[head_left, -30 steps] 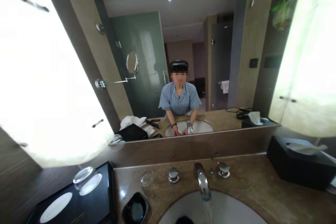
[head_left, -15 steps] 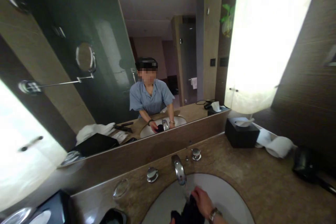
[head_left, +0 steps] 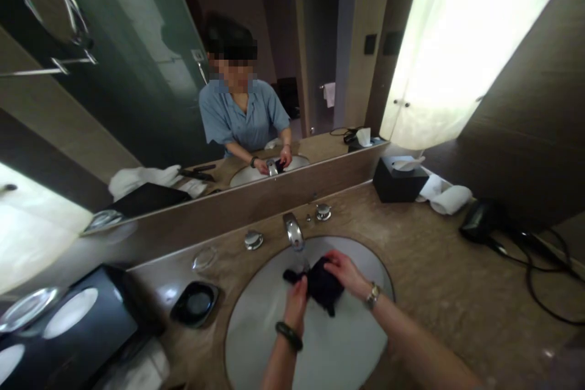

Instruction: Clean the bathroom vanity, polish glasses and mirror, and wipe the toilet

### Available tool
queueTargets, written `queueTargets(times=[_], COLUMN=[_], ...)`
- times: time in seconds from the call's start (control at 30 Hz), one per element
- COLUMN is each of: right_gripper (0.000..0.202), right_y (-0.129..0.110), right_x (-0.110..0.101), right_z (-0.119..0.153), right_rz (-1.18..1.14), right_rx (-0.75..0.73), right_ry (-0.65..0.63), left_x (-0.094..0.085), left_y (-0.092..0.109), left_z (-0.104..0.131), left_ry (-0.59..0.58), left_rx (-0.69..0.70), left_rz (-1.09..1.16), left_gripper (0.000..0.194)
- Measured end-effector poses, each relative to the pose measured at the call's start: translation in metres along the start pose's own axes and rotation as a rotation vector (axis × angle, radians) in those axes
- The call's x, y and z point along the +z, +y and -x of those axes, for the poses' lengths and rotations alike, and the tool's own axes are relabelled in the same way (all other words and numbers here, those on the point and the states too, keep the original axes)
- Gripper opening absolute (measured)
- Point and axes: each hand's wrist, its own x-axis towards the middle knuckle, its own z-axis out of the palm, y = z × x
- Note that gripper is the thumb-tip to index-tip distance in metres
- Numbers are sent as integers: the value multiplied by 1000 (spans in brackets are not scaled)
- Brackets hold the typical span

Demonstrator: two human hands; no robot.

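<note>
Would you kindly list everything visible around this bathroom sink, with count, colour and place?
Small dark cloth: one, black, held over the basin under the spout.
Round sink basin: one, white, set in the counter.
Chrome faucet spout: one, silver, behind the basin.
Chrome tap knobs: two, silver, either side of the spout.
Black soap dish: one, left of the basin.
Black tissue box: one, right rear counter.
Toilet paper rolls: two, white, beside the tissue box.
Black hair dryer: one, far right, cord trailing.
Black tray: one, far left.
Left hand: grips the cloth.
Right hand: grips the cloth.
</note>
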Motion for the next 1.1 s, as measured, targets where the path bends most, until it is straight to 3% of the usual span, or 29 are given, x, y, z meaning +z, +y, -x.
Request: queueTargets(times=[0.07,0.13,0.23,0.33,0.43,0.5,0.6,0.73,0.8,0.87,0.93,1.0,1.07,1.1], right_gripper=[50,53,36,21,34,30,10,20,25,23,23,27,32,39], right_y=[5,19,36,37,29,24,13,-14,-27,-30,-20,1,28,41], right_x=[-21,-33,-34,-15,21,43,50,16,-4,-22,-40,-56,-66,-67], right_z=[-6,-7,-2,-1,-12,-24,-45,-68,-70,-65,-55,-45,-37,-35], right_rz=[22,23,252,462,567,670,744,832,916,1033,1140,1195,1227,1239], right_rx=[7,36,-7,-148,-266,-273,-229,-224,-264,-339,-369,-317,-257,-243], right_ry=[107,120,-95,-271,-440,-612,-687,-554,-465,-439,-526,-641,-659,-625], left_x=[-17,-33,-42,-33,-21,-25,-56,-106,-115,-112,-103,-94,-92,-92], left_y=[18,34,52,63,76,89,110,127,124,111,87,55,21,7], left_z=[4,5,5,12,20,22,22,18,18,21,30,44,57,61], left_ry=[124,206,210,161,6,-51,12,159,221,229,120,-87,-248,-272], left_rx=[67,130,160,258,389,400,398,372,366,370,341,263,170,139], left_rz=[-67,-66,-23,-300,-699,-757,-780,-1043,-1162,-1216,-1246,-1266,-1256,-1234], left_gripper=[76,64,51,42,37,37,42,42,39,34,31,26,24,25])
